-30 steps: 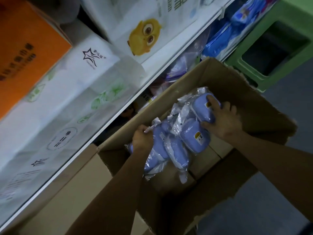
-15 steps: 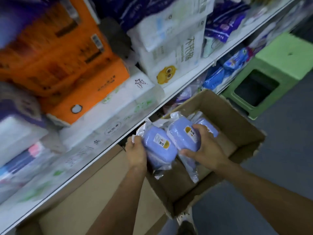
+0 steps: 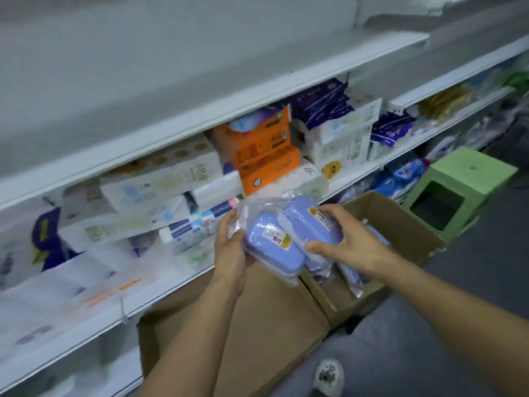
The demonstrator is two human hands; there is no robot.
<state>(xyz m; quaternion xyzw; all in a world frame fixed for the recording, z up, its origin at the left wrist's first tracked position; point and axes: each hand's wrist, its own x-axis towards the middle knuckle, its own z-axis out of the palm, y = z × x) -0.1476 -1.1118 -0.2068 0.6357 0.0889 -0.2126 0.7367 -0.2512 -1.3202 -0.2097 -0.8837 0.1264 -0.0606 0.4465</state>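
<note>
Now my left hand (image 3: 230, 253) grips one purple box (image 3: 267, 246), fingers curled at its end; my right hand (image 3: 353, 242) clasps the second purple box (image 3: 299, 224) (both plastic-wrapped), carton (image 3: 382, 209) at three o'clock.

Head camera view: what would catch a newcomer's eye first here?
First, the wrapped blue boxes at the centre, held between the left hand and the right hand above an open cardboard box. Next, the bright orange packs on the shelf behind them, and the green stool on the floor at the right.
</note>
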